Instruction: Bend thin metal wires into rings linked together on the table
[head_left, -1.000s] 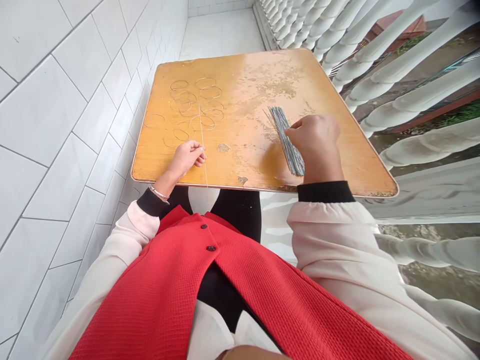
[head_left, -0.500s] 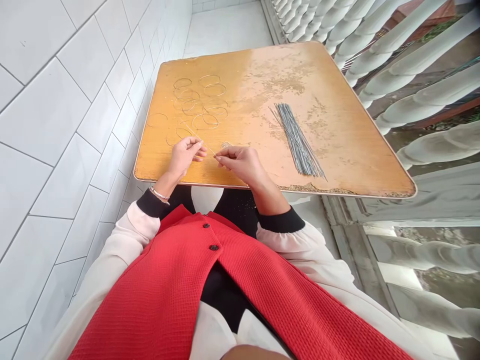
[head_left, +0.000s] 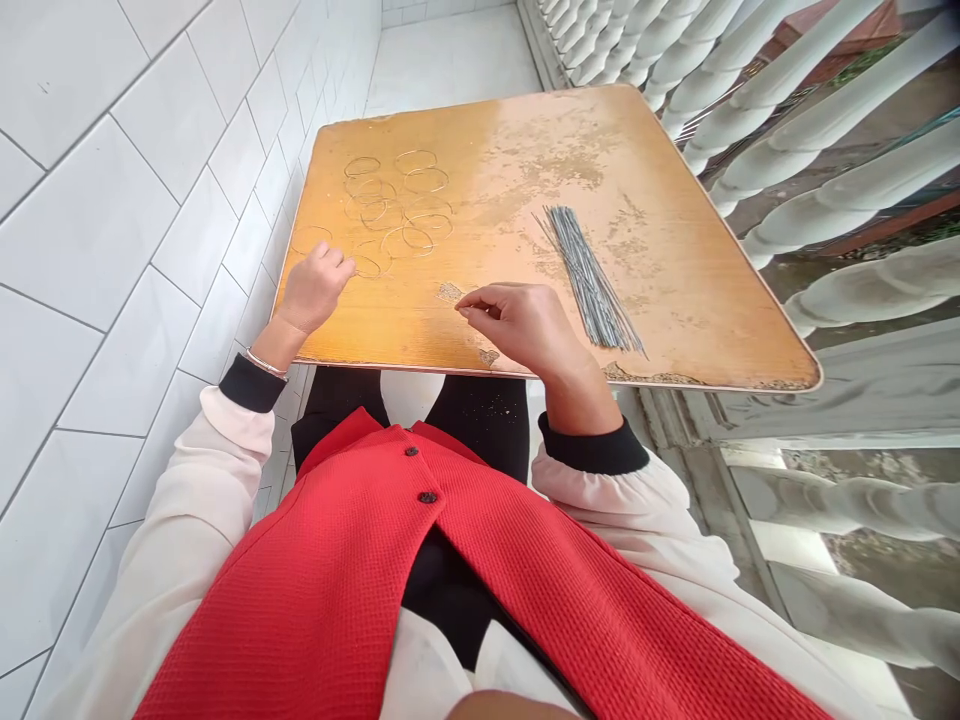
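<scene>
Listed on our orange-brown, round-cornered counter [head_left: 697, 300] with a worn, peeling top: one bundle of straight, thin grey metal wires [head_left: 592, 280], right of centre, and one group of thin, round wire rings [head_left: 406, 229], several overlapping, toward the left. Our bare left hand [head_left: 319, 285], fingers curled, is just beside the rings; our bare right hand [head_left: 529, 325], thumb near fingertips, is left of the bundle. Whether either grip is closed on a wire, we cannot tell.

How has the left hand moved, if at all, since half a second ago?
Yes: judged against the table, the left hand has moved left, closer to the tabletop's left edge, and slightly toward its far side.
</scene>
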